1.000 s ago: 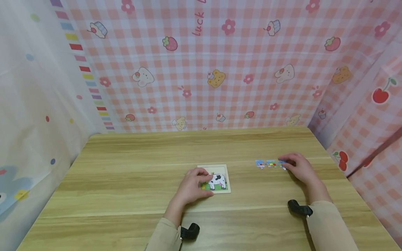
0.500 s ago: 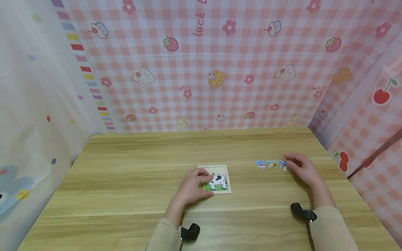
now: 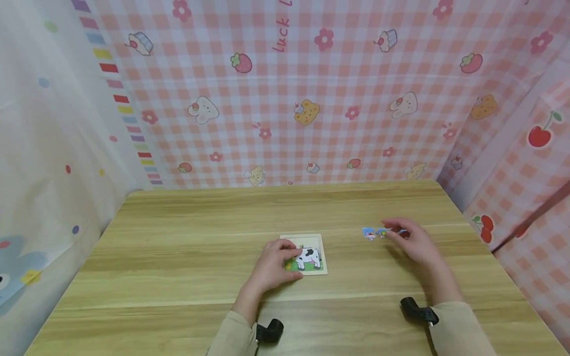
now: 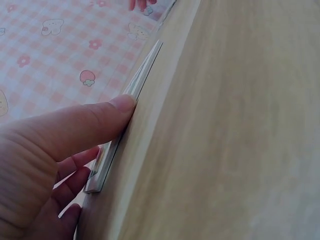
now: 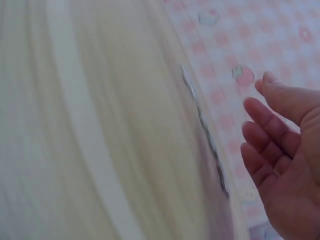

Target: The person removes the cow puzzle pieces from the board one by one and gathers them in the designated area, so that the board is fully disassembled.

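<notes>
A square jigsaw puzzle board with a pale frame and a cow picture lies mid-table. My left hand grips it from the left, thumb on the near edge and fingers over the cow's head end. In the left wrist view, the left hand's thumb presses the board's edge. Several small blue jigsaw pieces lie in a row to the board's right. My right hand hovers over the row's right part, hiding some pieces. From the right wrist, the right hand looks loosely curved, holding nothing, apart from the thin row of pieces.
A wood-grain table carries everything. Behind it hangs a pink checked curtain, with a white curtain on the left and a cherry-print one on the right. Black wrist cameras sit at both sleeves.
My right hand drew back slightly to the right, uncovering the row's right piece, then moved left over the pieces. The left hand and the puzzle board have stayed in place.
</notes>
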### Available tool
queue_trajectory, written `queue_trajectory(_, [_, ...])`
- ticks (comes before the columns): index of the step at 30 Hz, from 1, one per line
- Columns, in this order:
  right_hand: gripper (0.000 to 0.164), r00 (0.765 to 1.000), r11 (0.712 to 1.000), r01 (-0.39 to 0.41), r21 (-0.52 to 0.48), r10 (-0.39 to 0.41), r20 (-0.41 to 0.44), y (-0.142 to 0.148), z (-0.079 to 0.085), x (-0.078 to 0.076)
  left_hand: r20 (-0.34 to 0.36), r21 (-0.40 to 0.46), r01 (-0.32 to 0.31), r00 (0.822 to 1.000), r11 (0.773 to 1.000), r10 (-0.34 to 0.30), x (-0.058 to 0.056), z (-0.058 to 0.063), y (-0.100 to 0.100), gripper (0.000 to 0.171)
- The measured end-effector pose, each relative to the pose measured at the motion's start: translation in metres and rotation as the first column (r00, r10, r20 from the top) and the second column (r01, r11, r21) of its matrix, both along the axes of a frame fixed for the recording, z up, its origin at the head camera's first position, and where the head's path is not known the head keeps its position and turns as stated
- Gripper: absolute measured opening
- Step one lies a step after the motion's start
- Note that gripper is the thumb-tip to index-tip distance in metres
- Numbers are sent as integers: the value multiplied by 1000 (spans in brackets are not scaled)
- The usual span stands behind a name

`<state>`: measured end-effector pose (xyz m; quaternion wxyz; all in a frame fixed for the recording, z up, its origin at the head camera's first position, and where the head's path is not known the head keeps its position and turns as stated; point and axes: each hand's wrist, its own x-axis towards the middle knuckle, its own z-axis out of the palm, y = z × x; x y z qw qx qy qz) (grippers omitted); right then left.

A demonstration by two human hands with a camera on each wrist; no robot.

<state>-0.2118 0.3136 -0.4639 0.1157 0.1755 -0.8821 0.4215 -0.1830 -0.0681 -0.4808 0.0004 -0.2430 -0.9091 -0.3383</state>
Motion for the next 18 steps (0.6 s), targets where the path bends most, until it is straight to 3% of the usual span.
queue_trajectory(6, [28, 997, 998, -68, 0, 68, 22, -28, 3, -3, -3, 14, -4, 1000, 1000, 4, 2, 2, 2, 58])
queue_trajectory(13, [23, 986, 986, -166, 1, 166, 28, -62, 4, -5, -16, 128, -18, 1000, 992, 20, 2, 7, -1, 58])
queue_trajectory(18, [23, 977, 979, -204, -4, 204, 63, -84, 0, -7, 13, 169, -28, 1000, 985, 27, -2, 9, -8, 60])
